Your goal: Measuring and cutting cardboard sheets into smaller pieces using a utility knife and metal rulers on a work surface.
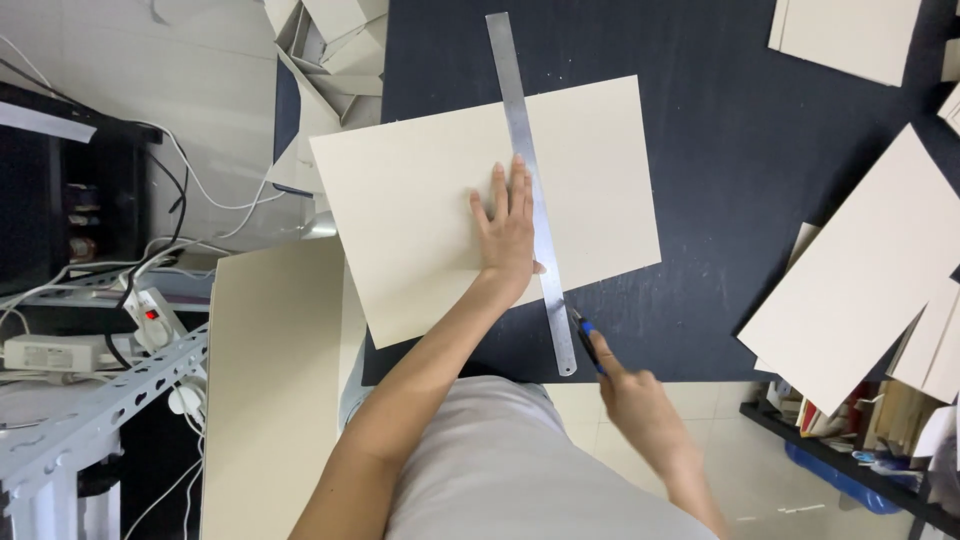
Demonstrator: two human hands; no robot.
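Cream, smooth and uncreased, the card sheet (430, 215) lies flat on the dark mat (740, 180) under your flat, spread-fingered left hand (508, 235) and steel ruler (532, 190), while your right hand (635, 395) grips a blue-handled knife (588, 338) beside the ruler's near end.

Your left hand (508, 232) lies flat, fingers spread, arm stretched forward. Your right hand (632, 392) is closed, forefinger extended, lower right of it.

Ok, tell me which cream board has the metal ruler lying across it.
The cream board in the middle of the dark mat, pressed flat by the left hand. The ruler crosses only this one; the other boards lie off to the sides.
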